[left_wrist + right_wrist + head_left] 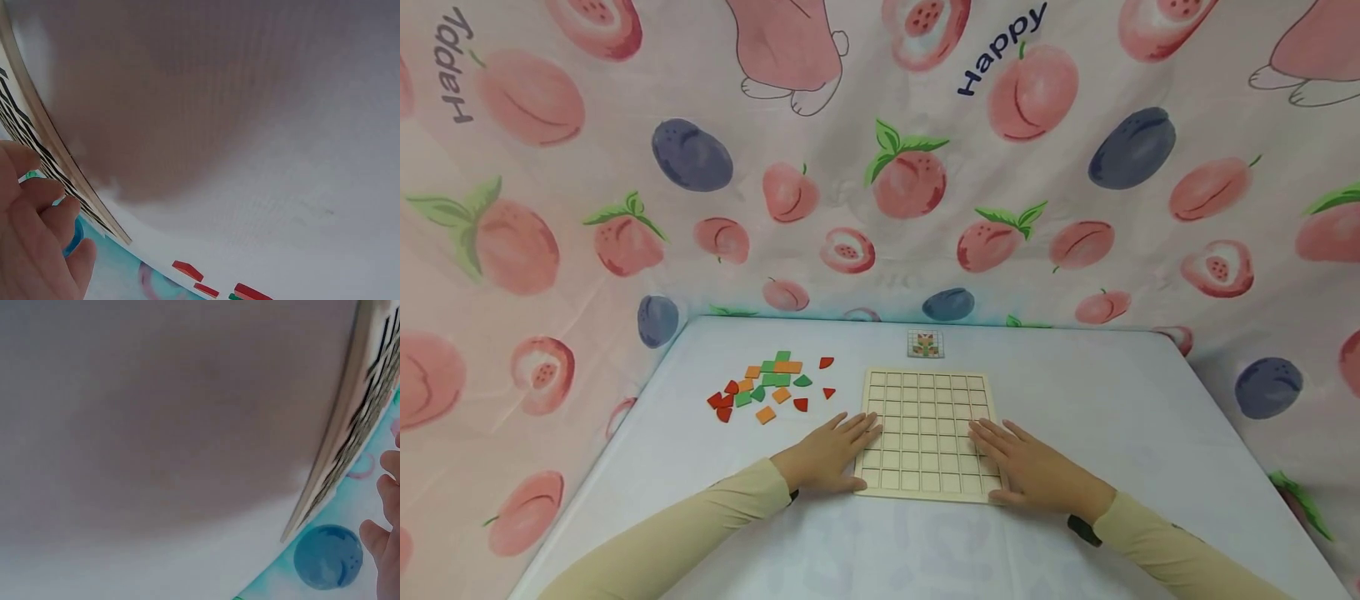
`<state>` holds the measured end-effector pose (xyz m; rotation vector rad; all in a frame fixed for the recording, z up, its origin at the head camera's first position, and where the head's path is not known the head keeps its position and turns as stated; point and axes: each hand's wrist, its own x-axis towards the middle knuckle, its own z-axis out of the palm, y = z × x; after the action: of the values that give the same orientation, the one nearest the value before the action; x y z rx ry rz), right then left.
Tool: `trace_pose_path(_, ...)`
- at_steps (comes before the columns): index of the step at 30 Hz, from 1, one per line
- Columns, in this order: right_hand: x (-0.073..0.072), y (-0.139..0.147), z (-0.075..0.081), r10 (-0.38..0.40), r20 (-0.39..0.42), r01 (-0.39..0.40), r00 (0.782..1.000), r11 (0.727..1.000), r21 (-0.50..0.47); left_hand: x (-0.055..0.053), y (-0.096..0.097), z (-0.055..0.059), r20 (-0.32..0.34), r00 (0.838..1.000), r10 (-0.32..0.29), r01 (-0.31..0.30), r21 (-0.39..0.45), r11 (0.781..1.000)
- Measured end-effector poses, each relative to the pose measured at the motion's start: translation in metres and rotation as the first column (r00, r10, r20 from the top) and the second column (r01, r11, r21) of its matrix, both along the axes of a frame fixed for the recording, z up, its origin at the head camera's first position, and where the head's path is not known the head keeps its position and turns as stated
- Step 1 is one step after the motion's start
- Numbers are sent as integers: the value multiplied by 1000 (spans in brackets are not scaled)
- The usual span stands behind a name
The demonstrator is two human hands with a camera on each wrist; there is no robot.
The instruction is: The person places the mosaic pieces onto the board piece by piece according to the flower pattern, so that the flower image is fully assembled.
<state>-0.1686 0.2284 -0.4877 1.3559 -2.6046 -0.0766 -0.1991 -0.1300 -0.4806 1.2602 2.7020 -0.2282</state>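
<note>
L hand (829, 455) & R hand (1041, 468), fingers extended, rest on opp. edges of the grid board (927, 435) mid-table (1090, 392), w/ colored pcs (782, 396) to its left & a small pic card (925, 343) just behind.

The worktop (1097, 392) is white. Behind it and on both sides there is a pale pink cloth (850, 142) with soft folds. It has pink peaches (1037, 93) with green leaves (888, 136), dark blue fruits (692, 155), and bits of pink animals (788, 42). The word "Happy" (1002, 50) shows twice. The light is soft, with blue at the far edge.
</note>
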Motion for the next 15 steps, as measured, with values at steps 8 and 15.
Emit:
trace_pose_path(8,-5,2,-9,6,38,-7,999,1000,18,-3,-2,-4,24,1000,11,-11,2,1000)
trace_pose_path(15,-7,1,-10,-25,82,20,996,998,62,-3,-3,-5,45,999,28,-28,0,1000)
